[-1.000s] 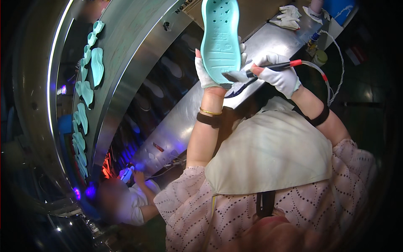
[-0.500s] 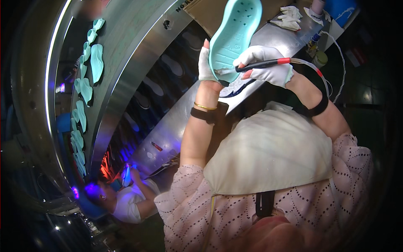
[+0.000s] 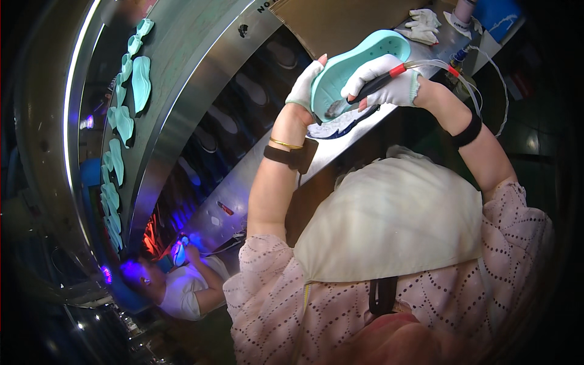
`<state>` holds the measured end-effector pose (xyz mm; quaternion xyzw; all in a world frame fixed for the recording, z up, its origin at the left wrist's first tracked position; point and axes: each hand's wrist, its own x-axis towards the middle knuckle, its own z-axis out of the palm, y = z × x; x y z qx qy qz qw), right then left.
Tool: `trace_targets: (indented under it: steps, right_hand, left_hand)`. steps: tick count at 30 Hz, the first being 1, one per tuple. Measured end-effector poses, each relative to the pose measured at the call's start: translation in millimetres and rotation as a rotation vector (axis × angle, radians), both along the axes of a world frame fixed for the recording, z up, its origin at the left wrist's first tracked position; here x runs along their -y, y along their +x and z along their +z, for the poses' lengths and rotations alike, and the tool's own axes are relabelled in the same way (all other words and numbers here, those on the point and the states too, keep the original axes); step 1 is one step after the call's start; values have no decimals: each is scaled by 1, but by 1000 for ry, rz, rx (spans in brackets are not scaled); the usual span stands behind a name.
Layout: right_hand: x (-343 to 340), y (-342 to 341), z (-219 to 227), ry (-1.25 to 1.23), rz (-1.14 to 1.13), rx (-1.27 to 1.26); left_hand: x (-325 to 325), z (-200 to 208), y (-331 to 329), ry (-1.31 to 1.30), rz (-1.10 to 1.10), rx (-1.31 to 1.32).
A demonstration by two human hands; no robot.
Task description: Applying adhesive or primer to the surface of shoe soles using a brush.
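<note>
My left hand (image 3: 302,85), in a white glove with bare fingertips, grips a turquoise shoe sole (image 3: 333,76) by its left edge. The sole is tilted, its hollowed side facing me and its holed end far and to the right. In my right hand (image 3: 392,85), gloved the same way, is a brush with a black handle (image 3: 378,84) and a red band, fed by a clear tube. Its bristles (image 3: 334,109) touch the inside of the sole's near end. Just below the sole, a white and dark-blue piece (image 3: 347,126) lies on the bench, partly covered.
A metal bench (image 3: 234,182) runs diagonally, with gloves (image 3: 421,25) at its far end and cardboard (image 3: 340,21) beyond. Turquoise soles (image 3: 141,84) line the conveyor belt (image 3: 167,48) at left. Shelved soles (image 3: 250,90) sit beneath it. Another person (image 3: 185,289) works at lower left.
The sole has come lower and tipped over to the right, showing more of its side. My right hand has turned the brush steeper, and its bristles now show at the sole's near end.
</note>
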<state>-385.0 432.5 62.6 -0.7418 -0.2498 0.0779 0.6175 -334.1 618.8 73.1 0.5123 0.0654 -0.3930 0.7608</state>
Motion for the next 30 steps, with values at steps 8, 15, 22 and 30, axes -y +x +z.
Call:
trace_targets:
  steps: [8, 15, 22, 30]
  right_hand:
    - [29, 13, 3, -36, 88, 22]
    - [36, 13, 5, -151, 84, -61]
    - [-13, -9, -1, 244, -269, -81]
    - [-32, -26, 7, 376, -242, -375]
  left_hand:
    - [-11, -15, 5, -108, -228, -117]
    - [-17, -13, -3, 46, 62, 51]
    - [-18, -31, -11, -607, -12, -33]
    - [-13, -48, -24, -597, 370, -19]
